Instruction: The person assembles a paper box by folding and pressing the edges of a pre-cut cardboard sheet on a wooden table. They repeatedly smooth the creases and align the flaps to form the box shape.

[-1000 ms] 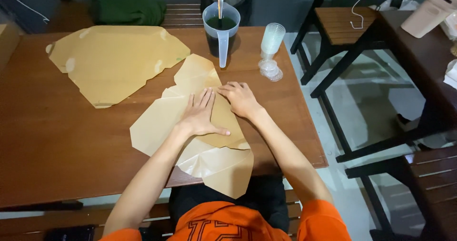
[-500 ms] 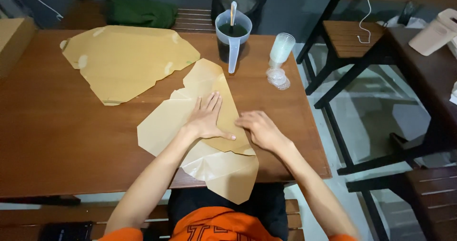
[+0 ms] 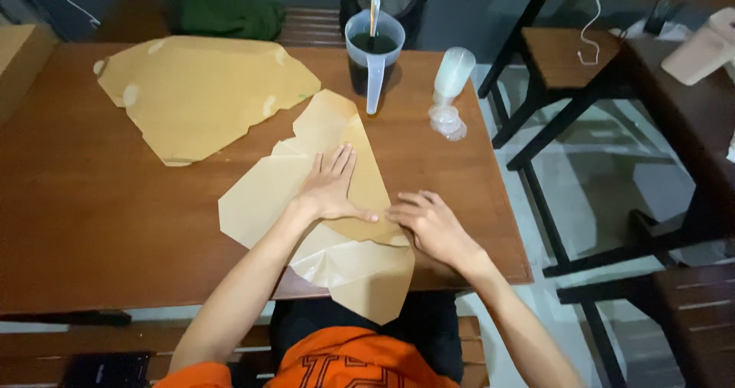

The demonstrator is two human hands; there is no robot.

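Note:
A folded sheet of tan brown paper (image 3: 264, 193) lies on the wooden table (image 3: 84, 227), its lower part hanging over the near edge. My left hand (image 3: 331, 187) rests flat on the folded flap, fingers spread and pointing away from me. My right hand (image 3: 430, 225) presses its fingertips on the lower right edge of the same flap, beside the left thumb. Neither hand grips anything.
A second, larger tan sheet (image 3: 203, 93) lies at the far left. A clear jug of dark liquid with a spoon (image 3: 373, 51) and an overturned clear plastic cup (image 3: 449, 89) stand at the far side. Dark chairs (image 3: 563, 58) stand to the right, a green cloth (image 3: 226, 13) behind.
My right hand has slid down the flap's right edge toward me, from beside the left fingertips to the lower corner. The left hand has stayed flat on the paper.

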